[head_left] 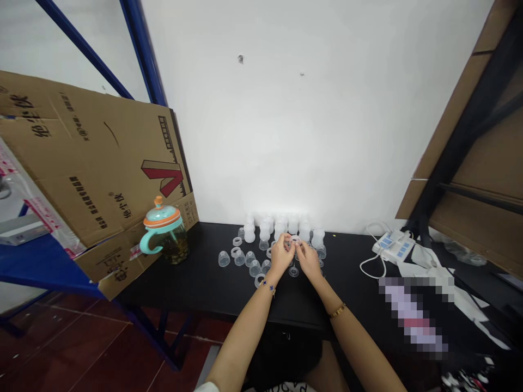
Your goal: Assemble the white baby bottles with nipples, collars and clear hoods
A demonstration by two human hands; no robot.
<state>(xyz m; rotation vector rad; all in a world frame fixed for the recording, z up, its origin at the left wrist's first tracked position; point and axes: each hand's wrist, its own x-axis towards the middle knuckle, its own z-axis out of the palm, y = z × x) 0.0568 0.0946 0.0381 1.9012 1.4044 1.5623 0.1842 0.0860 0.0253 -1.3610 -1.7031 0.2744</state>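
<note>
My left hand and my right hand meet over the black table, fingers closed on a white bottle collar ring held between them. Whether a teat sits inside that ring is too small to tell. Behind my hands stand several white baby bottles in a row along the wall. To the left lie several clear dome caps and loose white rings. Just below my fingers a small clear teat-like piece rests on the table. My wrists and fingers partly hide the pieces behind them.
A glass jug with a turquoise lid and handle stands at the left, by a big cardboard box. On the right are a white power strip with cables and some papers. The white wall closes off the back.
</note>
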